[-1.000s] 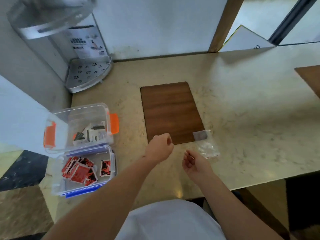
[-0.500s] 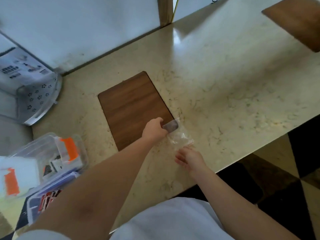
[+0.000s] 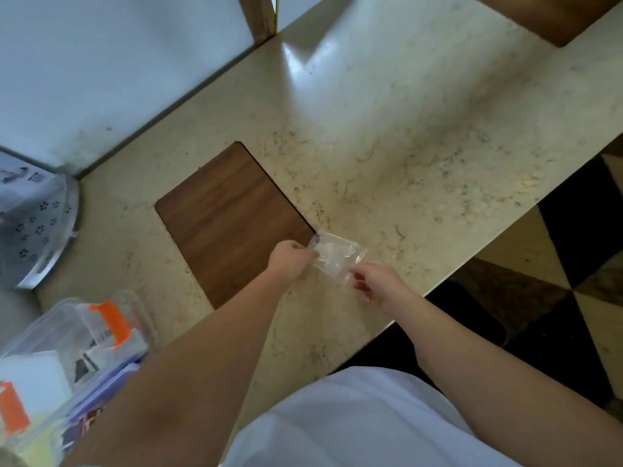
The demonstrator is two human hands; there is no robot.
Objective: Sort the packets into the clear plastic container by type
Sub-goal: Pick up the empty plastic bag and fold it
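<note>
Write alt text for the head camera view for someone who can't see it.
Both hands hold a clear plastic bag over a marble counter: the left hand pinches one end, the right hand the other. A wooden board lies beside it, and a clear container with orange latches sits at lower left.

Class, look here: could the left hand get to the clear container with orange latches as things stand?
Probably yes, once freed: the left hand pinches the clear bag, but nothing lies between it and the container.
</note>
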